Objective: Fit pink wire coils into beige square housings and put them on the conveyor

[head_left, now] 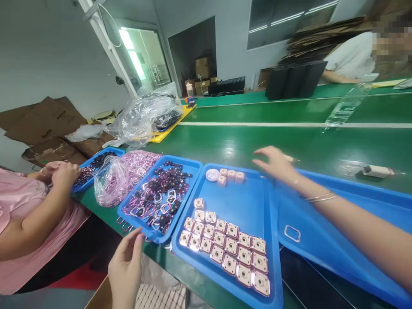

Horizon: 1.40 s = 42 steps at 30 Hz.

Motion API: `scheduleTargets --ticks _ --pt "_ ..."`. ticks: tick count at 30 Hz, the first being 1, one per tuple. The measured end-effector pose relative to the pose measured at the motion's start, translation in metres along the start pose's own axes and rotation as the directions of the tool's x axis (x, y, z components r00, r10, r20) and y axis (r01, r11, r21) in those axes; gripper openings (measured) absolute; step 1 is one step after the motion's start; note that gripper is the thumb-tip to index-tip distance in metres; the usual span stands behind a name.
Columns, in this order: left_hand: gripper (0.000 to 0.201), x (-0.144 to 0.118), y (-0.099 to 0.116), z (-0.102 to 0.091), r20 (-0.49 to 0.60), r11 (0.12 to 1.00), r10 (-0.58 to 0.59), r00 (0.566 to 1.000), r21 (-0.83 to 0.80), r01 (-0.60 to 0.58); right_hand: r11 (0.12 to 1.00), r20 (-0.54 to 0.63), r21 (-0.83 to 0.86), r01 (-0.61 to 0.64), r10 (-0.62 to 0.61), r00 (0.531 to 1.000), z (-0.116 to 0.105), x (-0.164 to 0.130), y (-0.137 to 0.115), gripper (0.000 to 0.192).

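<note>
Bare fingers of the right hand (275,163) are spread and slightly curled, holding nothing, hovering over the far right corner of the middle blue tray (247,206); a thin bangle (318,198) sits on the wrist. Just left of that hand, four small square parts (230,175) and a round white disc (212,174) lie at the tray's far edge. Nearer in the same tray, rows of square copper-rimmed parts (225,244) lie side by side. The left hand (125,266) is low at the near edge of the table, fingers loosely apart and empty, its fingertips near the front corner of the left tray (189,165), which is heaped with dark and purple frames (159,197). On the right, a third tray (354,206) holds one lone frame (292,233). Beyond the left tray sits a clear bag of pink frames (122,176). At far left a person in a pink top (19,206) works with both hands together over another tray (117,151). Across the green belt (257,141) lies a plastic bottle (346,105).
</note>
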<state>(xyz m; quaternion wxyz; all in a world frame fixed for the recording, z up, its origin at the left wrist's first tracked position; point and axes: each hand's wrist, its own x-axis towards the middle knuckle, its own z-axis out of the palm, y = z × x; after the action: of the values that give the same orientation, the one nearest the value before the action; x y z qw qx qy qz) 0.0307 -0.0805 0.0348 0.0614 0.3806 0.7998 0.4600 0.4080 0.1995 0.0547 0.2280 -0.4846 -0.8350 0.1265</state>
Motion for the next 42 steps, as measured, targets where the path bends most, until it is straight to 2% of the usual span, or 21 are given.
scheduleTargets --ticks 2,3,6,9,12,15,17,19,21,23,28,30,34,36,39,42 --pt "0.044 0.027 -0.002 0.005 0.133 0.965 0.101 0.986 0.228 -0.13 0.999 0.053 -0.041 0.002 0.0 0.999 0.023 -0.001 -0.018 0.027" --pt "0.042 0.042 0.0 0.012 0.209 0.917 0.165 0.964 0.327 -0.228 0.998 0.086 -0.055 -0.002 0.006 0.996 0.034 -0.001 -0.026 0.027" --pt "0.031 0.075 0.014 0.038 0.375 0.841 0.219 0.901 0.396 -0.369 0.996 0.131 -0.074 -0.047 0.057 0.99 0.053 -0.007 -0.039 0.028" --pt "0.011 0.088 0.024 0.058 0.509 0.794 0.171 0.844 0.436 -0.424 0.994 0.117 -0.04 -0.101 0.105 0.988 0.047 -0.022 -0.043 0.023" --pt "0.021 0.087 0.024 0.063 0.548 0.763 0.116 0.829 0.485 -0.428 0.989 0.086 0.061 -0.137 0.132 0.988 0.023 -0.044 -0.046 0.017" --pt "0.025 0.083 0.024 0.063 0.549 0.757 0.113 0.828 0.493 -0.43 0.948 0.105 0.288 -0.139 0.113 0.988 -0.003 -0.071 -0.054 0.029" --pt "0.027 0.081 0.026 0.063 0.55 0.761 0.141 0.823 0.472 -0.446 0.82 0.159 0.536 -0.199 0.133 0.978 -0.016 -0.09 -0.062 0.034" --pt "0.028 0.08 0.03 0.065 0.565 0.77 0.18 0.805 0.429 -0.473 0.686 0.22 0.671 -0.28 0.177 0.959 -0.022 -0.106 -0.07 0.036" --pt "0.027 0.079 0.034 0.069 0.576 0.784 0.214 0.789 0.381 -0.491 0.599 0.264 0.723 -0.345 0.222 0.938 -0.024 -0.118 -0.078 0.037" --pt "0.028 0.079 0.037 0.072 0.559 0.802 0.238 0.794 0.349 -0.486 0.514 0.29 0.77 -0.376 0.244 0.926 -0.022 -0.125 -0.084 0.04" --pt "0.028 0.072 0.041 0.072 0.442 0.838 0.232 0.867 0.362 -0.409 0.378 0.341 0.831 -0.409 0.236 0.91 -0.016 -0.132 -0.089 0.043" --pt "0.026 0.067 0.041 0.07 0.422 0.836 0.222 0.879 0.381 -0.395 0.362 0.347 0.835 -0.414 0.236 0.908 -0.014 -0.133 -0.089 0.042" --pt "0.019 0.061 0.042 0.072 0.462 0.832 0.221 0.859 0.37 -0.413 0.378 0.322 0.843 -0.383 0.217 0.922 -0.011 -0.133 -0.088 0.043" --pt "0.016 0.061 0.043 0.074 0.444 0.838 0.226 0.867 0.365 -0.405 0.384 0.303 0.848 -0.366 0.216 0.928 -0.009 -0.134 -0.088 0.044" --pt "0.023 0.062 0.048 0.074 0.352 0.858 0.247 0.903 0.353 -0.373 0.406 0.277 0.849 -0.337 0.2 0.94 -0.008 -0.134 -0.088 0.039" --pt "0.029 0.063 0.059 0.071 0.232 0.876 0.27 0.934 0.344 -0.339 0.488 0.217 0.831 -0.269 0.161 0.963 -0.009 -0.134 -0.09 0.033"
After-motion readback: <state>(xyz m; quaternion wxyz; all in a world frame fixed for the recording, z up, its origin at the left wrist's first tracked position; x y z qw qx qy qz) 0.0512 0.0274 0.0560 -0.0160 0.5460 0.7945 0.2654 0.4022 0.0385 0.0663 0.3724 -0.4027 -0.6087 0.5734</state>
